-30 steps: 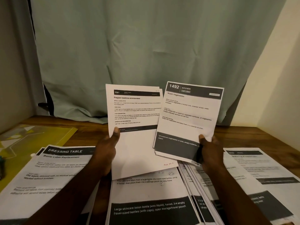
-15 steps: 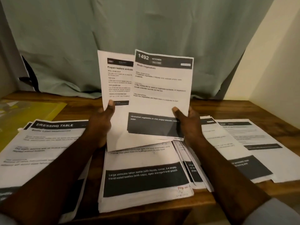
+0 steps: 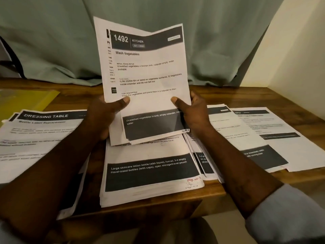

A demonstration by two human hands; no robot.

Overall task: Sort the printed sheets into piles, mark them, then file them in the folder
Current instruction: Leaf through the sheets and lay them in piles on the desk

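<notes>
Sheets (image 3: 149, 71) — top reads "1492 KITCHEN, Wash Vegetables" | left hand (image 3: 103, 117), right hand (image 3: 195, 113) — both grip them

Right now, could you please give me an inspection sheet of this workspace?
Surface: wooden table, mostly covered by paper.
Job's things: 1492 KITCHEN sheets held upright; DRESSING TABLE pile left, lotion-bottle pile centre, more piles right; yellow folder far left.
Clutter: nothing seen.
Hands: left hand and right hand both pinch the held sheets at their sides.
Cables: nothing seen.
Surroundings: green curtain behind, cream wall right.
</notes>
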